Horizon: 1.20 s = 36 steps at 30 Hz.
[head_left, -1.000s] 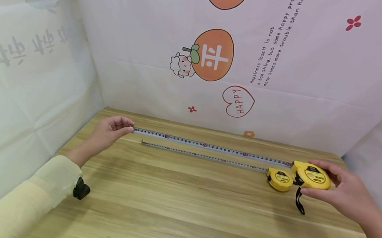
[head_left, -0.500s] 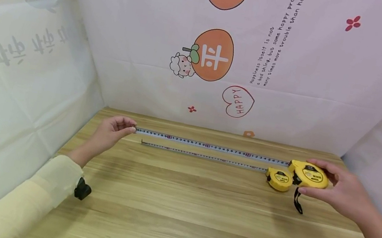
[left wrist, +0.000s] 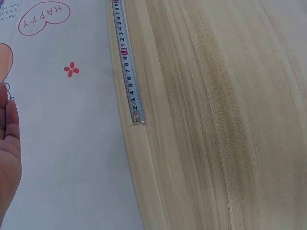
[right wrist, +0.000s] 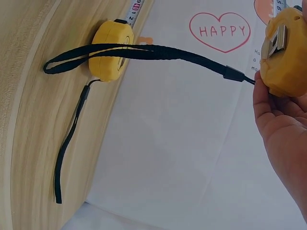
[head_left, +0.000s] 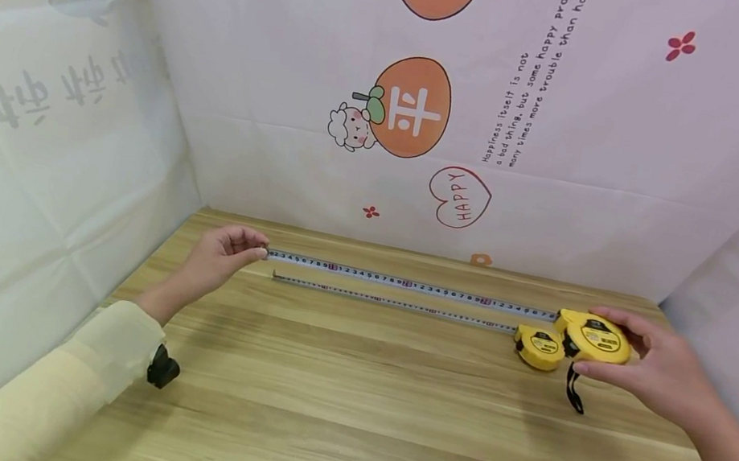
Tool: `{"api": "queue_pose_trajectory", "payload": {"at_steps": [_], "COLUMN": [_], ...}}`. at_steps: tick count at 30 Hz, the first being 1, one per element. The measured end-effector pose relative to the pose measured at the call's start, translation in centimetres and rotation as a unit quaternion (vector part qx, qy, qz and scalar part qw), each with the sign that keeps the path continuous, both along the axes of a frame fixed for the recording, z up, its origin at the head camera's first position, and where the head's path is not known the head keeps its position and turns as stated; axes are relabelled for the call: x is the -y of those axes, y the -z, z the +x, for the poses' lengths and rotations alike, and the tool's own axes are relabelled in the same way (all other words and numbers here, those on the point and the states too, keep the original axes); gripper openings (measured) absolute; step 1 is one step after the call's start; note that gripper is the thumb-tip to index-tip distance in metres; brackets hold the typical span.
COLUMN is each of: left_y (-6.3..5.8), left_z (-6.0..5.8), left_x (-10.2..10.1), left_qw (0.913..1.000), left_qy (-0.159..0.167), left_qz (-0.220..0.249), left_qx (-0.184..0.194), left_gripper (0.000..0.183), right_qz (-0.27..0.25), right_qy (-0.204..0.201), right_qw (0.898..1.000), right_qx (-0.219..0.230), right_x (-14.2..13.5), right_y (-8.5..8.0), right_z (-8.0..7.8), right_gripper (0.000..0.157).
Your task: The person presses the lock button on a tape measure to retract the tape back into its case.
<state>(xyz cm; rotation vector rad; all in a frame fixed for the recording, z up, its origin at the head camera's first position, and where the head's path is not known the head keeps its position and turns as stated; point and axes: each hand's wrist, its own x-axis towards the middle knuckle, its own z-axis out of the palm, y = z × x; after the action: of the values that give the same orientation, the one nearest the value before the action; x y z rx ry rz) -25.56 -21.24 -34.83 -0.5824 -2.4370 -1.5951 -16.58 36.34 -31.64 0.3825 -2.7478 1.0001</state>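
My left hand pinches the end of a pulled-out steel blade, printed with black and red numbers. This blade runs above the table to the larger yellow tape measure, which my right hand grips between thumb and fingers. A black wrist strap and a metal belt clip show on that case in the right wrist view. Just left of it, a smaller yellow tape measure lies on the table, its narrower blade extended leftward. The left wrist view shows the narrower blade's metal hook.
The wood-grain table stretches toward me. A printed white cloth rises behind it, with more cloth hanging at left and right. The smaller tape measure's black strap trails over the table.
My left hand has shifted slightly right, while my right hand has brought the larger tape measure slightly left. Less of its blade is out. The smaller tape measure has stayed put.
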Motion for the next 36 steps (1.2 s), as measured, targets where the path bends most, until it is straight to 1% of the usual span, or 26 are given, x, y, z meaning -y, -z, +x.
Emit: {"api": "queue_pose_trajectory", "payload": {"at_steps": [5, 9, 14, 21, 28, 36], "left_y": [-0.1, 0.0, -0.1, -2.3, -2.2, -2.2], "left_z": [0.2, 0.2, 0.3, 2.4, 2.5, 2.5], "left_x": [-0.3, -0.4, -0.6, -1.9, -2.0, -2.1], "left_qw": [1.0000, 1.0000, 0.9999, 1.0000, 0.9998, 0.9999], "left_qy": [0.004, 0.004, 0.007, 0.009, 0.017, 0.010], "left_qz": [0.004, 0.004, 0.008, -0.002, 0.007, -0.004], "left_qx": [-0.005, -0.001, 0.003, 0.000, -0.001, 0.005], "left_gripper": [0.022, 0.024, 0.020, 0.017, 0.018, 0.018], "right_qz": [-0.009, -0.012, -0.012, -0.007, 0.009, 0.014], "right_qy": [-0.009, -0.012, -0.017, -0.019, -0.012, -0.011], "right_qw": [1.000, 1.000, 1.000, 1.000, 1.000, 1.000], "right_qx": [-0.003, -0.008, -0.007, -0.005, -0.004, 0.004], "right_x": [0.0, 0.1, 0.3, 0.4, 0.6, 0.8], "right_y": [0.1, 0.2, 0.2, 0.1, 0.1, 0.1], "right_z": [0.0, 0.0, 0.1, 0.1, 0.1, 0.0], "right_gripper": [0.071, 0.070, 0.070, 0.069, 0.069, 0.071]}}
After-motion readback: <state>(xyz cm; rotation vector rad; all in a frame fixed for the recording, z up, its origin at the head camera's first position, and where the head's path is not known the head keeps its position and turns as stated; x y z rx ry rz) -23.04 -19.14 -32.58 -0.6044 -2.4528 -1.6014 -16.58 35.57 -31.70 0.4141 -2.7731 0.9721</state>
